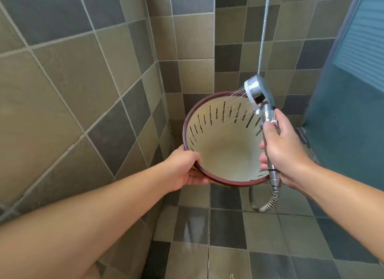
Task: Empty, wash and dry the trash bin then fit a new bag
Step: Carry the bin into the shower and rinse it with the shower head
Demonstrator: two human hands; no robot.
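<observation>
- Clearly I'm mid-wash: my left hand (185, 167) curls its fingers round the near-left rim of the slotted trash bin (222, 141), holding it tilted over the shower floor.
- Inside, the bin looks empty, so emptying seems done.
- To the bin's right, my right hand (282, 147) grips the shower head (256, 90), spraying inward.
- Drying and bagging remain.

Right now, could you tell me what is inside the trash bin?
The trash bin holds no rubbish or bag: only its cream slotted wall and spray from the shower head. The right hand covers part of the right wall; the left hand grips the rim.
</observation>
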